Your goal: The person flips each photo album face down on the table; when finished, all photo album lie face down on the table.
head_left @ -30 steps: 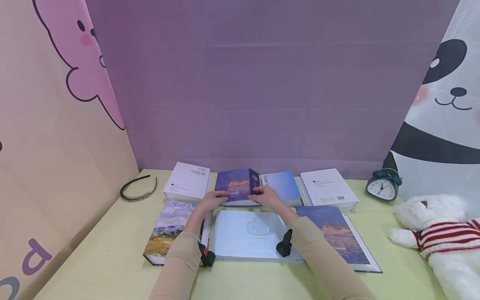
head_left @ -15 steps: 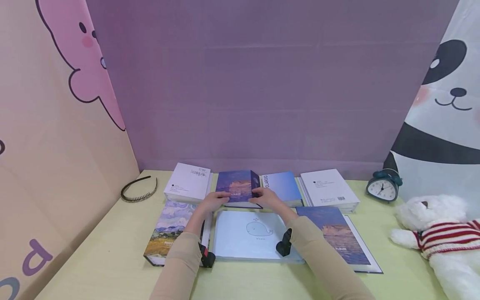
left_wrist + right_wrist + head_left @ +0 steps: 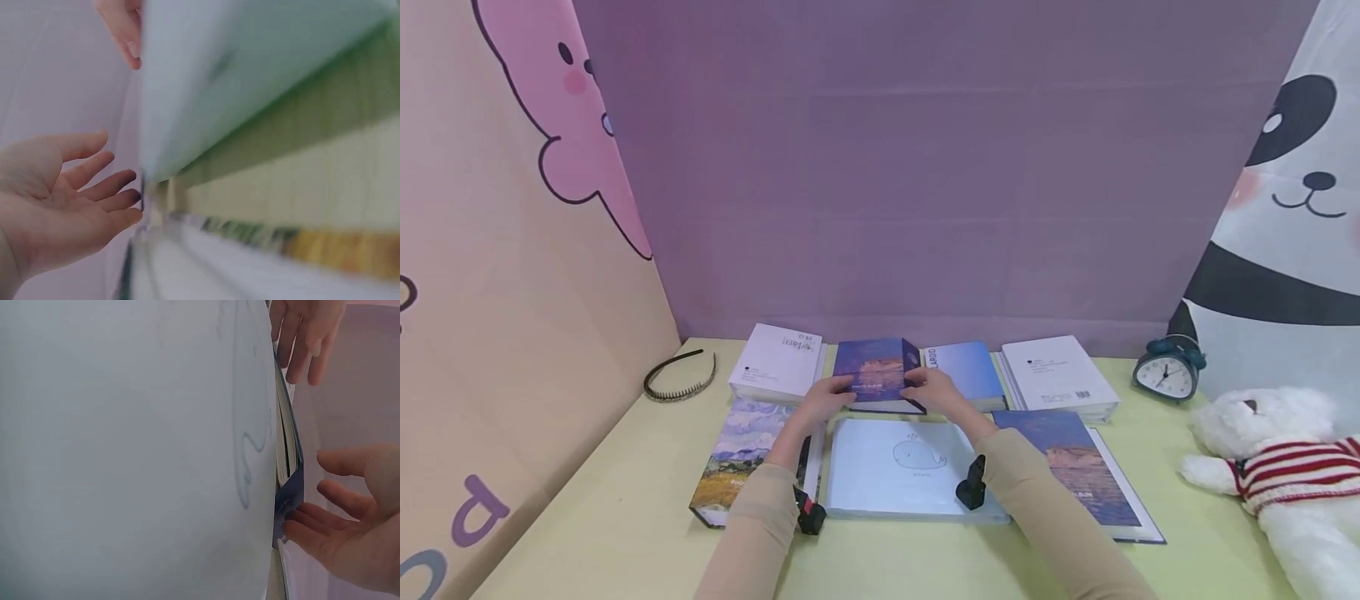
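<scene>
In the head view, the photo album (image 3: 872,365) is seen between a white book (image 3: 778,362) and a blue book (image 3: 964,372), flanked by the left hand (image 3: 824,402) and right hand (image 3: 934,392). Palms (image 3: 53,209) are shown only by the wrist views — fingers (image 3: 112,184) loosely extended, nothing gripped, the right ones laid against the album's dark side panel (image 3: 289,503).

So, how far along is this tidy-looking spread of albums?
Looks done: the left white album, blue album and right white album lie along the back.

In hand: the purple album in that row, with left fingers and right fingers at its sides.

Possibly left: the landscape album, whale album and seascape album in front; I can't tell whether they'll move.
</scene>
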`<control>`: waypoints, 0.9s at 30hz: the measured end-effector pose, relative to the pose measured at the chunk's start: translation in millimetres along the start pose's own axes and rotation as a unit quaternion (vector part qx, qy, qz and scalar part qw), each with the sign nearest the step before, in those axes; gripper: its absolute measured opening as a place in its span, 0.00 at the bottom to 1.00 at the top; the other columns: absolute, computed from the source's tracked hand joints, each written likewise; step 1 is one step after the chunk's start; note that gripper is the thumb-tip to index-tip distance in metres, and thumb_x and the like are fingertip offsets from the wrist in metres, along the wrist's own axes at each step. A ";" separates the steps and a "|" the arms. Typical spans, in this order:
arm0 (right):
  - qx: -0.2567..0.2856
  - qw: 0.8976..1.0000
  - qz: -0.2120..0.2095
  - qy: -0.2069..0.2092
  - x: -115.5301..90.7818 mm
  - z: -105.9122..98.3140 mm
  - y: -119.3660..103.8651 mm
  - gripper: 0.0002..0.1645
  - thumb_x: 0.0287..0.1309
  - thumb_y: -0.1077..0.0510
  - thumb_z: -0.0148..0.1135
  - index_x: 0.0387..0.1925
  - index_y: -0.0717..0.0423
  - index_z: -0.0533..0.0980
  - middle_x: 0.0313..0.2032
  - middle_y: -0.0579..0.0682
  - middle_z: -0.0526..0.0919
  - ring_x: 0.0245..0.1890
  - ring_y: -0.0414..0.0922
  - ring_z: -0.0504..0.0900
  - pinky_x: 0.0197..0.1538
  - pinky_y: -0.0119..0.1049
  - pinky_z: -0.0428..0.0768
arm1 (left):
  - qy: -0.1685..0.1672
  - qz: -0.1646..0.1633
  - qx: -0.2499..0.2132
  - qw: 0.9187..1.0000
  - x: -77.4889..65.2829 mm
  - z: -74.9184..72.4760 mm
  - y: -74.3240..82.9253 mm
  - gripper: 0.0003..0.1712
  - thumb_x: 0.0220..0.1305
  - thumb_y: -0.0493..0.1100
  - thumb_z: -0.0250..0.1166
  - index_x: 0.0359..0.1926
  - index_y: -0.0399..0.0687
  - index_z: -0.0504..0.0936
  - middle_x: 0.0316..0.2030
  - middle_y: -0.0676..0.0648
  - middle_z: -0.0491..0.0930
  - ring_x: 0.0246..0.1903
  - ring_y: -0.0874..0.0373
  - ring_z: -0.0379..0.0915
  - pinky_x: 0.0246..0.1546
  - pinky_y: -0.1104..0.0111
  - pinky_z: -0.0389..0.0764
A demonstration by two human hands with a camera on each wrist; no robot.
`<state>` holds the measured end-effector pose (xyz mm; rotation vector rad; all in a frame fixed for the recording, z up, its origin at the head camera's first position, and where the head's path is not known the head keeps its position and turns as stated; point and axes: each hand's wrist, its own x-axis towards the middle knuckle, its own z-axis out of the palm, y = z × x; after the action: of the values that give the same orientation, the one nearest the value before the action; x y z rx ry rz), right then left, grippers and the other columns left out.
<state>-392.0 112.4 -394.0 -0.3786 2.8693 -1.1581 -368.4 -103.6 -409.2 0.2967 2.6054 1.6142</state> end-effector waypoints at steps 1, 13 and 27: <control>0.003 1.000 -0.002 0.005 0.5 -0.3 -0.8 0.25 0.62 0.58 0.57 0.59 0.64 0.70 0.56 0.62 0.75 0.57 0.57 0.73 0.58 0.50 0.74 | 0.005 0.003 0.003 1.000 -0.9 -2.2 1.0 0.27 0.69 0.39 0.53 0.67 0.38 0.63 0.65 0.37 0.64 0.65 0.42 0.59 0.65 0.52 0.63; 0.052 0.993 -0.101 0.026 0.3 4.3 -16.8 0.23 0.63 0.57 0.57 0.58 0.62 0.71 0.57 0.61 0.75 0.57 0.57 0.74 0.57 0.50 0.76 | 0.078 0.041 0.011 0.996 -14.9 -32.5 14.8 0.26 0.67 0.43 0.57 0.63 0.37 0.68 0.60 0.36 0.71 0.61 0.42 0.66 0.61 0.53 0.69; 0.082 0.988 -0.130 0.008 8.4 23.7 -42.2 0.24 0.61 0.54 0.60 0.57 0.57 0.73 0.56 0.57 0.77 0.57 0.53 0.75 0.56 0.45 0.77 | 0.134 0.053 0.039 0.989 -30.5 -86.6 10.0 0.26 0.68 0.44 0.56 0.63 0.38 0.69 0.58 0.34 0.72 0.59 0.40 0.68 0.60 0.53 0.70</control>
<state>-388.4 65.0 -381.6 -0.7562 2.7715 -1.4276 -350.5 -181.5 -362.8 0.2400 2.9027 1.6965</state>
